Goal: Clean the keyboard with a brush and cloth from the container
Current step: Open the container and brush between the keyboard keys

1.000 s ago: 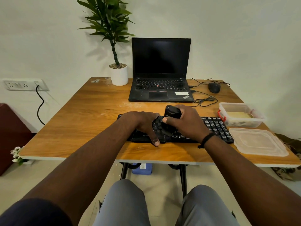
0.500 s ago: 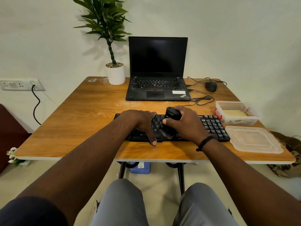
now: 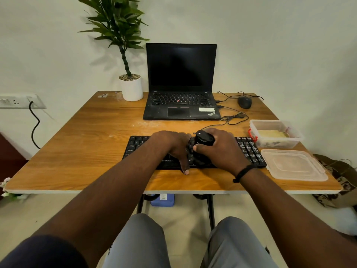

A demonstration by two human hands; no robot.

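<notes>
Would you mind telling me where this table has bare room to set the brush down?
The broad left part of the table, between the plant pot and the keyboard, is bare. It is crowded on the right: container, lid, mouse and cables.

Black keyboard (image 3: pixel 249 149), black brush (image 3: pixel 202 144), black laptop (image 3: pixel 181 82); orange-brown wood-grain bench (image 3: pixel 87 144); white plant pot (image 3: pixel 132 89); red-latched clear container (image 3: pixel 274 133).

Wooden table (image 3: pixel 81 151) carries keyboard (image 3: pixel 139 149), laptop (image 3: pixel 181 105), mouse (image 3: pixel 245 102), container (image 3: pixel 274 134), lid (image 3: pixel 293 164), plant pot (image 3: pixel 132 89)
</notes>
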